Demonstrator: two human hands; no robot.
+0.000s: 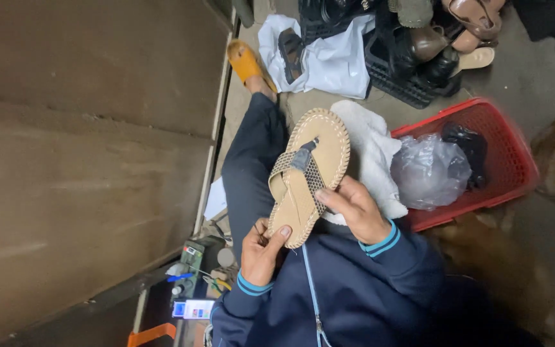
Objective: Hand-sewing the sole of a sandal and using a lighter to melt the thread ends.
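Note:
A tan flip-flop sandal (pixel 319 151) with stitched edging and woven straps is held up over my lap, sole edge toward me. My right hand (pixel 354 209) grips its side, thumb on the strap. My left hand (pixel 261 250) pinches the heel end, thumb against the sole's rim. Both sleeves are dark blue with light blue cuffs.
A white cloth (pixel 370 151) lies on my knee behind the sandal. A red plastic basket (pixel 512 154) with a clear bag stands at the right. A heap of shoes (pixel 431 38) and a white bag lie ahead. Small tools and bottles (pixel 194 283) sit at lower left beside a brown wall.

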